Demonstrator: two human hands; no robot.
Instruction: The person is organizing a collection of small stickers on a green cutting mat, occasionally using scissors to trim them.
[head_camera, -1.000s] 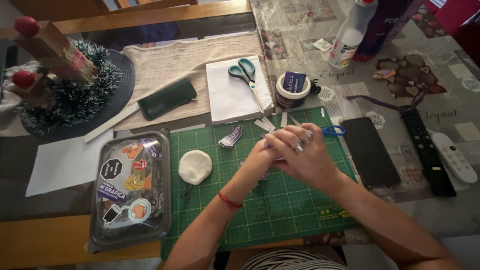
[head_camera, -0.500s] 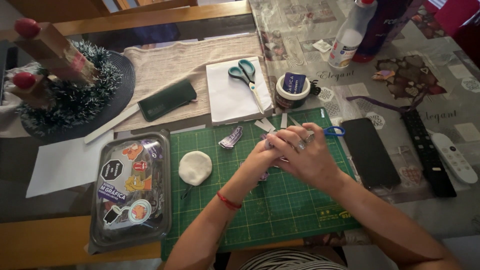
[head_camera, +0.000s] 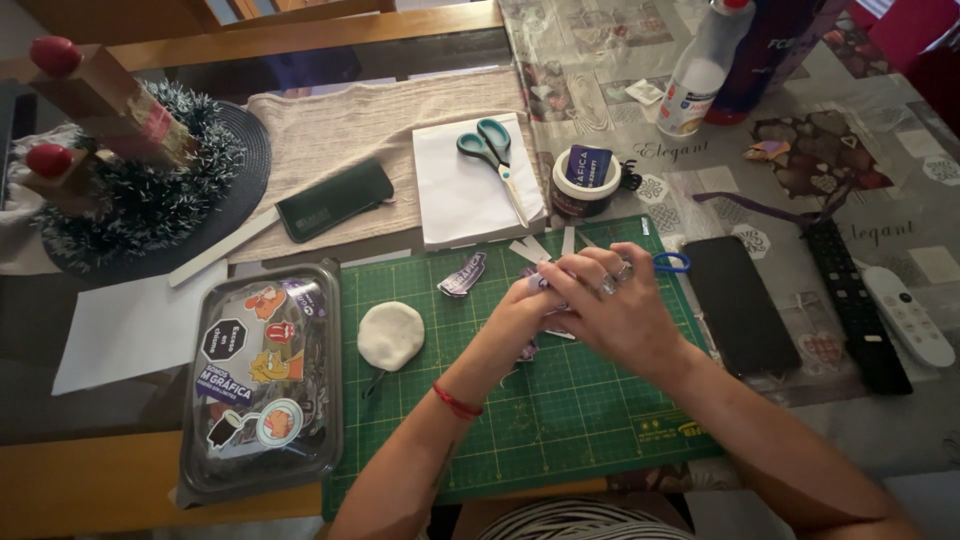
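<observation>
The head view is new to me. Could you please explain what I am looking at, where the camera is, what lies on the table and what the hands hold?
The camera sits on a person's head and looks down at their own two bare hands; there is no machine. The left hand and right hand meet over a green cutting mat and pinch a small purple paper piece, mostly hidden by the fingers. On the mat lies a white round disc. Left of it sits a clear lidded tray of stickers. Behind the mat are teal-handled scissors on white paper, and a tape roll. On the right lie a black phone and two remotes.
</observation>
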